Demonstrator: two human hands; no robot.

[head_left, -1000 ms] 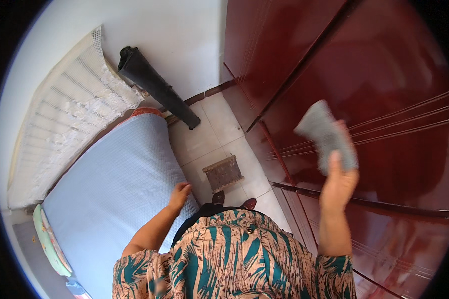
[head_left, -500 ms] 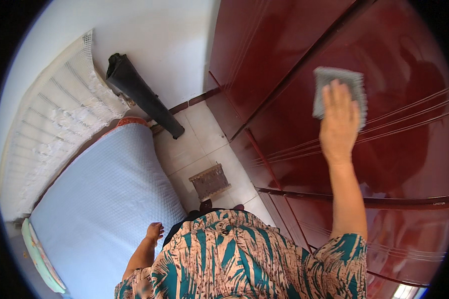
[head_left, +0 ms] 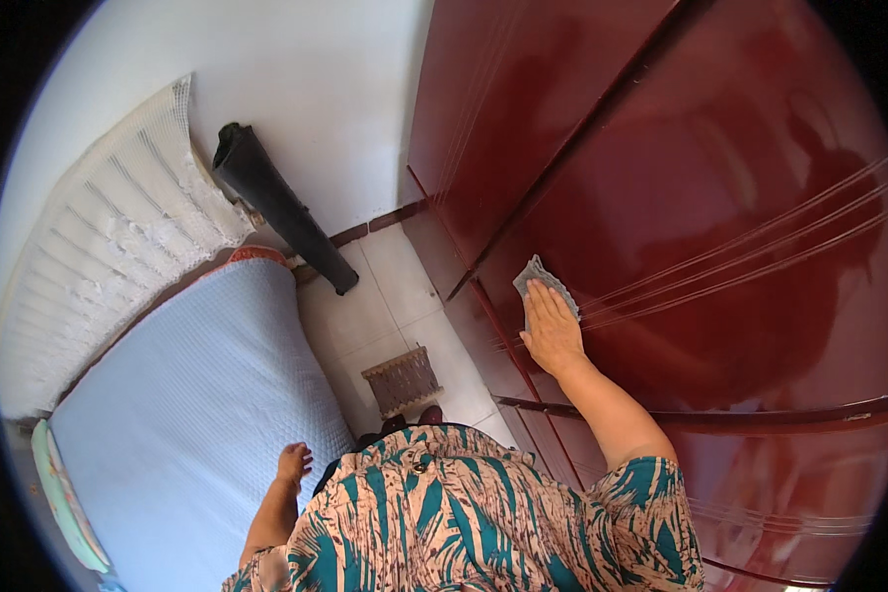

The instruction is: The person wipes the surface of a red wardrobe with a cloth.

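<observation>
With fingers stretched together, my right hand (head_left: 555, 331) holds a grey cloth (head_left: 533, 273) against a glossy dark red cabinet door (head_left: 720, 257). The palm covers much of the cloth; its edges show past the fingertips and beside the hand. Thin grooved lines run across the door near the cloth. Down on the left, my left hand (head_left: 294, 462) hangs empty beside the bed (head_left: 197, 395), its fingers loosely bent and a little apart.
A black roll (head_left: 286, 207) leans against the white wall in the corner. A small brown stool (head_left: 403, 383) stands on the tiled floor (head_left: 365, 326) by my feet. White lace fabric (head_left: 118, 247) drapes over the bed's far side. Dark gaps divide the cabinet panels.
My right hand has moved the cloth left and down across the door, toward its edge; the cloth now looks more bunched under the hand. My left hand has shifted slightly.
</observation>
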